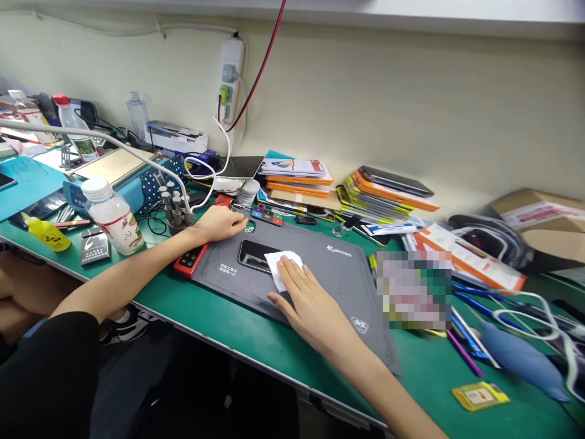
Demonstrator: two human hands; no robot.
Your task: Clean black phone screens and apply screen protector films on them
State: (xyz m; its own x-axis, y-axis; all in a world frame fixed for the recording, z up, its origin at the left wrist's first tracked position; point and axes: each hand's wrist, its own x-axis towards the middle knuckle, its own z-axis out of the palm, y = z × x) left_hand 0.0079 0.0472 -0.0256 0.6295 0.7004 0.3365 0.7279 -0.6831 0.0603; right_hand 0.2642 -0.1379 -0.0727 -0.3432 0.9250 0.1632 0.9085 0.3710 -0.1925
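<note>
A black smartphone [254, 255] lies flat on a grey work mat [320, 268], its right part covered. Over that part my right hand [304, 289] presses a white wipe [275, 268] with nearly straight fingers. The thumb stands off to the side. My left hand [222, 224] is closed in a loose fist at the mat's far left corner, just above a red device with buttons [189, 261]. No object shows in its fingers, though their undersides are hidden. Close to that fist lies a small round coloured piece [250, 226].
Left of the mat stand a white-capped bottle [116, 219], a metal tool holder [176, 213] and a yellow squeeze bottle [48, 233]. Stacked boxes [299, 177] line the wall. Tweezers and a blue air blower [521, 360] lie right. A white cable [114, 140] crosses the left side.
</note>
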